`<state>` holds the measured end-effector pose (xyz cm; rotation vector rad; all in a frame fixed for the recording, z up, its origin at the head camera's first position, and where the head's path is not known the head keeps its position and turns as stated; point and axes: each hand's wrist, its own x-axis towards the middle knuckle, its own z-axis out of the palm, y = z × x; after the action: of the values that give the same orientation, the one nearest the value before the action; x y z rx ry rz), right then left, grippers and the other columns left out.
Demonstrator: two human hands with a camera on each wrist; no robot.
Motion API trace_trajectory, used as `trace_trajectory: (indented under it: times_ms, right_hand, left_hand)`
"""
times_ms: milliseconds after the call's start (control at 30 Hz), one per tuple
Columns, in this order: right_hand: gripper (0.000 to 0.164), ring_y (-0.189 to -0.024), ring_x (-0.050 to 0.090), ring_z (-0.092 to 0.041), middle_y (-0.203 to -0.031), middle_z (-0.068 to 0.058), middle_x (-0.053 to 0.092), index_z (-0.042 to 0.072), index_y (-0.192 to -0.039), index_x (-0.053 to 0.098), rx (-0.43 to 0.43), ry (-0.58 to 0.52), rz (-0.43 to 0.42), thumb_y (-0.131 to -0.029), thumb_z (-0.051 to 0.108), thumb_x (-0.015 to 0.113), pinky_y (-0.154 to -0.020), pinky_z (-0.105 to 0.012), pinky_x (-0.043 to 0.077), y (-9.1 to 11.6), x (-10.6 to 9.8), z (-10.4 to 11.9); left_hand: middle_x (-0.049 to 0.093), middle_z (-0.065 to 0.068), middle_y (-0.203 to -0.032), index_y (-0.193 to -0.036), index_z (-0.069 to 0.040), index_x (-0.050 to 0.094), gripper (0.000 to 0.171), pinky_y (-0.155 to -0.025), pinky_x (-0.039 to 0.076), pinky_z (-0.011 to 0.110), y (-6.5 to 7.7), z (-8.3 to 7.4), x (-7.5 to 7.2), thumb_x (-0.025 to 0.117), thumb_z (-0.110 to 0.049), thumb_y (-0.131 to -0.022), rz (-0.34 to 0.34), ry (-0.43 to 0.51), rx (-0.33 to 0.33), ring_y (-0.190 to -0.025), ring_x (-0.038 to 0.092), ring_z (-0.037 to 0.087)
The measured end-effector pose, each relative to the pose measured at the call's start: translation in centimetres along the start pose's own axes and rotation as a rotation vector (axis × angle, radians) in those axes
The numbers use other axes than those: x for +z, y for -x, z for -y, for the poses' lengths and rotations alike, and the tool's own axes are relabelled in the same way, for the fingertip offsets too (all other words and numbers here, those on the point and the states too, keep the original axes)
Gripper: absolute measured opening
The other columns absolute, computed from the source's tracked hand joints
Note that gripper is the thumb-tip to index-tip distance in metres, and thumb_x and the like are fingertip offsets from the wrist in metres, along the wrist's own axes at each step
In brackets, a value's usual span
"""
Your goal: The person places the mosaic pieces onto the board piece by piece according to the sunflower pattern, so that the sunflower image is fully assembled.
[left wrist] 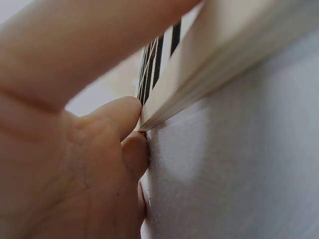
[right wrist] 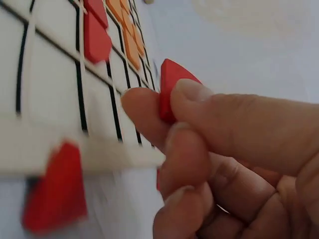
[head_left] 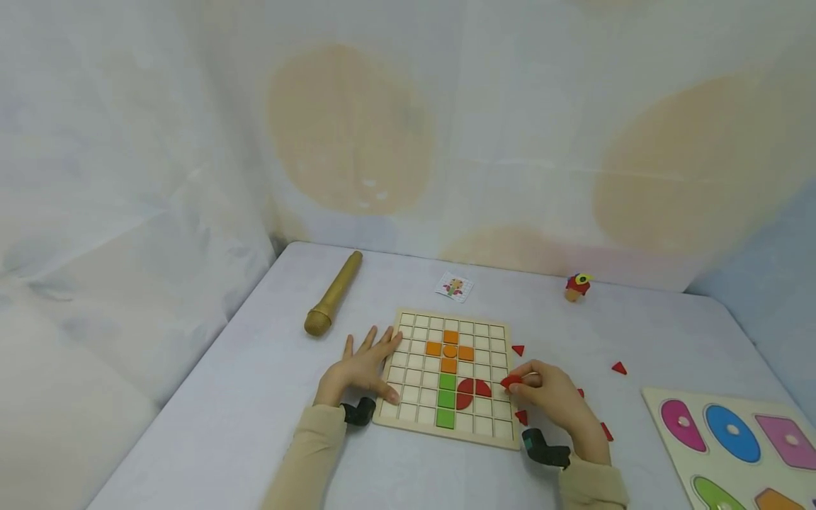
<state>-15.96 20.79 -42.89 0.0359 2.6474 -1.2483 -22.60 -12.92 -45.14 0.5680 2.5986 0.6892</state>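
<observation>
A square wooden grid board (head_left: 414, 377) lies on the table, with orange pieces, green squares (head_left: 447, 399) and red quarter-round pieces (head_left: 465, 401) set in its cells. My left hand (head_left: 360, 370) rests at the board's left edge, fingers spread and straight. In the left wrist view the fingers touch the wooden rim (left wrist: 184, 79). Between thumb and index finger, my right hand (head_left: 553, 394) pinches a red quarter-round piece (right wrist: 172, 82) above the board's right edge. Beside that edge lies a loose red piece (right wrist: 60, 191), blurred in the right wrist view.
Several loose red pieces, one at the far right (head_left: 620, 367), lie right of the board. A small pattern card (head_left: 455, 287) lies behind it. A gold microphone-shaped object (head_left: 334, 292) lies back left, a parrot figure (head_left: 577, 287) stands back right, and a knobbed shape puzzle (head_left: 691, 464) sits front right.
</observation>
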Motion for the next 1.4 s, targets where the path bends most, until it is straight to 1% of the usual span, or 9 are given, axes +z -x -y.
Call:
trace_trajectory:
  times_ms: [133, 300, 400, 467, 567, 767, 1000, 1167, 1400]
  right_hand:
    - [0.027, -0.08, 0.062, -0.016, -0.093, -0.009, 0.074, 0.003, -0.107, 0.056, -0.023, -0.038, -0.026, -0.088, 0.016, 0.07, -0.067, -0.028, 0.053, -0.5, 1.4, 1.1]
    - [0.022, -0.082, 0.059, -0.016, -0.093, -0.006, 0.07, 0.009, -0.114, 0.065, -0.105, 0.006, -0.103, -0.092, 0.01, 0.063, -0.069, -0.025, 0.048, -1.3, 3.1, 2.4]
    - [0.026, -0.074, 0.051, -0.014, -0.098, -0.007, 0.068, 0.01, -0.118, 0.068, -0.155, 0.023, -0.126, -0.095, 0.008, 0.059, -0.062, -0.02, 0.042, -1.6, 4.2, 3.2]
    - [0.026, -0.068, 0.045, -0.013, -0.096, -0.007, 0.066, 0.011, -0.117, 0.07, -0.175, 0.017, -0.124, -0.095, 0.006, 0.057, -0.057, -0.019, 0.037, -1.7, 5.0, 3.8]
    - [0.021, -0.066, 0.044, -0.012, -0.096, -0.005, 0.069, 0.011, -0.11, 0.073, -0.189, 0.005, -0.125, -0.093, 0.007, 0.06, -0.055, -0.019, 0.036, -1.9, 6.4, 4.4]
    - [0.008, -0.078, 0.052, -0.012, -0.092, 0.001, 0.069, 0.013, -0.094, 0.072, -0.182, -0.01, -0.115, -0.09, 0.011, 0.066, -0.065, -0.019, 0.044, -2.1, 8.7, 5.2]
    - [0.008, -0.088, 0.059, -0.012, -0.093, 0.004, 0.072, 0.018, -0.088, 0.073, -0.278, 0.097, -0.05, -0.087, 0.011, 0.07, -0.08, -0.033, 0.05, -1.6, 10.2, 5.8]
    - [0.005, -0.094, 0.065, -0.015, -0.09, 0.005, 0.073, 0.018, -0.086, 0.074, -0.302, 0.153, -0.087, -0.084, 0.013, 0.074, -0.087, -0.041, 0.053, -1.5, 10.9, 5.8]
    - [0.003, -0.09, 0.065, -0.016, -0.086, 0.005, 0.071, 0.016, -0.082, 0.074, -0.303, 0.219, -0.155, -0.081, 0.014, 0.077, -0.081, -0.039, 0.055, -1.4, 11.3, 5.9]
  left_hand:
    - [0.005, 0.011, -0.164, -0.156, -0.015, 0.016, 0.122, -0.112, -0.016, 0.068, 0.1, -0.2, -0.1, 0.087, -0.045, -0.062, -0.009, -0.001, 0.001, -0.151, -0.008, 0.037]
    - [0.005, 0.01, -0.164, -0.156, -0.015, 0.016, 0.122, -0.112, -0.015, 0.068, 0.2, -0.3, -0.1, 0.087, -0.044, -0.062, -0.018, -0.009, -0.002, -0.151, -0.008, 0.037]
    - [0.005, 0.011, -0.164, -0.156, -0.014, 0.016, 0.122, -0.112, -0.015, 0.069, 0.2, -0.3, -0.2, 0.088, -0.043, -0.062, -0.022, -0.007, -0.001, -0.151, -0.008, 0.037]
    - [0.004, 0.011, -0.164, -0.156, -0.014, 0.015, 0.122, -0.112, -0.016, 0.068, 0.1, -0.3, -0.3, 0.087, -0.043, -0.063, -0.015, -0.012, 0.0, -0.151, -0.008, 0.037]
    - [0.004, 0.011, -0.164, -0.156, -0.014, 0.015, 0.122, -0.112, -0.015, 0.068, 0.1, -0.4, -0.4, 0.087, -0.044, -0.063, -0.012, -0.019, 0.006, -0.151, -0.008, 0.038]
    - [0.005, 0.01, -0.164, -0.156, -0.014, 0.016, 0.121, -0.113, -0.014, 0.068, -0.1, -0.3, -0.3, 0.087, -0.045, -0.063, -0.011, -0.025, 0.008, -0.151, -0.007, 0.037]
    - [0.006, 0.008, -0.165, -0.156, -0.018, 0.017, 0.12, -0.114, -0.014, 0.067, -0.2, -0.3, 0.0, 0.087, -0.045, -0.063, -0.02, -0.03, -0.009, -0.152, -0.006, 0.035]
    - [0.007, 0.009, -0.164, -0.156, -0.017, 0.017, 0.12, -0.114, -0.013, 0.068, -0.2, -0.3, 0.1, 0.087, -0.045, -0.063, -0.022, -0.037, -0.012, -0.152, -0.005, 0.036]
    - [0.006, 0.012, -0.164, -0.156, -0.015, 0.017, 0.123, -0.113, -0.016, 0.067, 0.1, -0.1, -0.1, 0.087, -0.048, -0.061, -0.007, 0.001, 0.003, -0.151, -0.007, 0.038]
